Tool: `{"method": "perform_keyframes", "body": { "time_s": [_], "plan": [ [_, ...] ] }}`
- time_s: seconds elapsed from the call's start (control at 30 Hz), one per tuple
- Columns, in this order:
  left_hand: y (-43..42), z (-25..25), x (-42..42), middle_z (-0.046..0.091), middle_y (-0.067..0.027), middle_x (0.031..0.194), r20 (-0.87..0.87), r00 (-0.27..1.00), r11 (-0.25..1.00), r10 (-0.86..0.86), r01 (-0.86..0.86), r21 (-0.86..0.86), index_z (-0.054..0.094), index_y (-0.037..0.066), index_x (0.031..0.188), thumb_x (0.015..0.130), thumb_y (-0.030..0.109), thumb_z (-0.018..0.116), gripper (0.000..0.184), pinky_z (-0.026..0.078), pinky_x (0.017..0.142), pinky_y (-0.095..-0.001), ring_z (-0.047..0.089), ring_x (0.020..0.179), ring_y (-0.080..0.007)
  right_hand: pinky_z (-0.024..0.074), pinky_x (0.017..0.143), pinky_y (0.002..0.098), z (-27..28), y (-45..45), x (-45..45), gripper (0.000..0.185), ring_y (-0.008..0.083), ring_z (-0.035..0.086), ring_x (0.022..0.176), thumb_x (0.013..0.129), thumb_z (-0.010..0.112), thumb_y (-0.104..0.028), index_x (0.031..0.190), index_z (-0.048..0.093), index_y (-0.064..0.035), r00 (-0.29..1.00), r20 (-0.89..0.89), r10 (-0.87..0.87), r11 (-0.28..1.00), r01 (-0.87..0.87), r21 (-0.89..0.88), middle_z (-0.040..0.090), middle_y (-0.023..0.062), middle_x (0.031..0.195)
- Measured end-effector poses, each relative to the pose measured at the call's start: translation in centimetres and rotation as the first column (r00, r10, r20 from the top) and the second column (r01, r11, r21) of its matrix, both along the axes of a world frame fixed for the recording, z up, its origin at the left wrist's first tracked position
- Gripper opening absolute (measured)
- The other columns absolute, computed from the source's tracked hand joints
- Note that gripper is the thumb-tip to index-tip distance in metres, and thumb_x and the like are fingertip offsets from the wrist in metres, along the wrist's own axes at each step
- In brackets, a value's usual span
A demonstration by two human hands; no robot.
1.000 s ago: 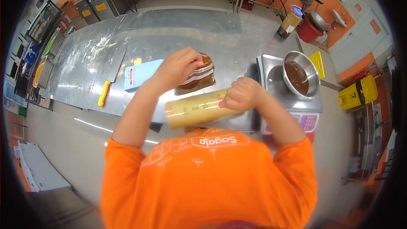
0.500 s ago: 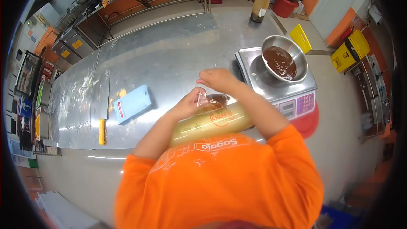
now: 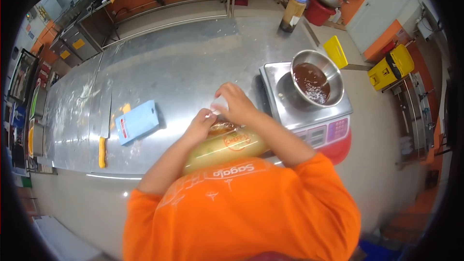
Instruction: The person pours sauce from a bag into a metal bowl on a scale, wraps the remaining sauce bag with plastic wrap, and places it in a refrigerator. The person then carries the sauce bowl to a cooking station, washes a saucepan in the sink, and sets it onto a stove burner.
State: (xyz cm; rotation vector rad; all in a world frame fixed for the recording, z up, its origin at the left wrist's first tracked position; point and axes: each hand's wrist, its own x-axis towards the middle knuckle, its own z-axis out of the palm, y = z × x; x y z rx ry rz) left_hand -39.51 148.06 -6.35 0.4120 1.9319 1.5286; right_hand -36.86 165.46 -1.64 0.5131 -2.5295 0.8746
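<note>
Head view. Hands: left hand [image 3: 199, 124] and right hand [image 3: 236, 105], close together, fingers pinched at a small whitish piece [image 3: 220, 103]; exact grip of each, cannot tell. Item: clear bag [image 3: 223, 127], brown contents, just below the hands, partly hidden. Item: yellowish film roll [image 3: 212, 152], between bag and orange shirt [image 3: 241, 208]. On the desk [image 3: 179, 67]: light-blue box [image 3: 138, 123], yellow-handled knife [image 3: 102, 151], and scale [image 3: 280, 89] bearing a steel bowl [image 3: 334, 75] of brown mixture [image 3: 309, 81].
</note>
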Motion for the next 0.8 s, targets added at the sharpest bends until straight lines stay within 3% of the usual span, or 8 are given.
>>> {"method": "perform_keyframes", "body": {
  "time_s": [0.03, 0.1, 0.2, 0.37, 0.43, 0.57, 0.63, 0.8],
  "plan": [
    [0.1, 0.8, 0.1, 0.054, -0.0041, 0.085, 0.125, 0.99, 0.996, 0.07, -0.075, 0.037, 0.043, 0.011, 0.095, 0.09, 0.019, 0.044, 0.009, 0.044, 0.062, -0.024, 0.052, 0.076, -0.0121, 0.0422, 0.076, 0.042, 1.1, -0.1, 1.1, 0.029, 0.0333, 0.053, 0.09, 0.082, 0.056, -0.024, 0.102, 0.05, -0.0036, 1.0, -0.004, -0.005, 1.0, 0.005, 0.01, 0.053, 0.0175, 0.1],
    [0.0, 0.5, -0.2, 0.055, -0.0076, 0.087, 0.231, 0.959, 0.984, 0.163, -0.175, 0.032, 0.041, 0.01, 0.095, 0.09, 0.016, 0.043, 0.009, 0.045, 0.063, -0.0269, 0.054, 0.077, -0.0151, 0.0396, 0.084, 0.0399, 2.7, -0.6, 3.8, 0.048, 0.0327, 0.051, 0.096, 0.078, 0.06, -0.024, 0.118, 0.044, -0.0032, 0.847, 0.476, 0.237, 0.957, -0.289, 0.038, 0.053, 0.0168, 0.103],
    [-0.7, 1.1, -0.3, 0.055, -0.0098, 0.09, 0.219, 0.956, 0.978, 0.196, -0.208, 0.033, 0.04, 0.008, 0.095, 0.09, 0.015, 0.043, 0.01, 0.045, 0.065, -0.0272, 0.055, 0.079, -0.0159, 0.039, 0.087, 0.0385, -1.8, -0.7, 4.3, 0.062, 0.0314, 0.051, 0.097, 0.075, 0.061, -0.024, 0.128, 0.034, -0.0037, 0.951, 0.275, 0.14, 0.985, -0.163, 0.061, 0.054, 0.016, 0.102],
    [-2.2, -0.3, -0.2, 0.053, -0.0101, 0.092, -0.189, 0.962, 0.98, 0.198, -0.2, 0.006, 0.039, 0.006, 0.093, 0.09, 0.018, 0.045, 0.014, 0.044, 0.07, -0.0276, 0.053, 0.084, -0.0164, 0.0362, 0.083, 0.0372, -1.7, -2.3, 3.8, 0.033, 0.0222, 0.055, 0.092, 0.073, 0.06, -0.018, 0.102, 0.054, -0.0053, 0.971, 0.241, 0.007, 0.983, -0.051, 0.175, 0.058, 0.0077, 0.095],
    [-2.8, 2.1, 0.9, 0.052, -0.0098, 0.093, -0.586, 0.796, 0.941, 0.151, -0.298, -0.162, 0.038, 0.005, 0.089, 0.089, 0.022, 0.048, 0.019, 0.043, 0.075, -0.0294, 0.052, 0.086, -0.0189, 0.0342, 0.082, 0.0363, -2.7, -2.3, 3.0, 0.017, 0.0194, 0.056, 0.087, 0.072, 0.059, -0.016, 0.086, 0.057, -0.0073, 0.988, 0.152, 0.033, 0.971, -0.068, 0.231, 0.059, 0.0043, 0.089],
    [-7.0, 4.2, 2.0, 0.052, -0.0115, 0.099, -0.615, 0.785, 0.83, -0.068, -0.298, -0.472, 0.044, 0.003, 0.096, 0.086, 0.025, 0.051, 0.025, 0.041, 0.081, -0.0312, 0.052, 0.091, -0.0229, 0.0343, 0.082, 0.036, -3.6, -2.4, 3.1, 0.013, 0.0189, 0.056, 0.083, 0.071, 0.058, -0.015, 0.082, 0.057, -0.0084, 0.992, 0.128, 0.02, 0.995, -0.031, 0.09, 0.059, 0.0036, 0.083],
    [-8.6, 3.7, 2.4, 0.05, -0.0139, 0.113, 0.033, 0.964, 0.796, -0.262, 0.235, -0.558, 0.05, 0.002, 0.109, 0.085, 0.03, 0.053, 0.037, 0.038, 0.088, -0.0332, 0.049, 0.103, -0.0234, 0.034, 0.08, 0.0344, -3.3, -2.5, 3.6, 0.013, 0.0174, 0.056, 0.082, 0.07, 0.059, -0.014, 0.082, 0.057, -0.0104, 0.999, 0.044, -0.016, 0.995, 0.011, 0.104, 0.059, 0.0018, 0.08],
    [-8.3, 2.9, 4.0, 0.055, -0.0104, 0.109, 0.03, 0.961, 0.905, -0.276, 0.27, -0.33, 0.051, 0.003, 0.116, 0.085, 0.028, 0.054, 0.04, 0.038, 0.089, -0.032, 0.05, 0.104, -0.022, 0.0332, 0.075, 0.0336, -2.6, -2.7, 4.6, 0.014, 0.0145, 0.055, 0.081, 0.069, 0.06, -0.012, 0.082, 0.058, -0.0124, 0.996, -0.089, -0.03, 0.997, 0.036, 0.075, 0.059, -0.0013, 0.08]
  ]
}}
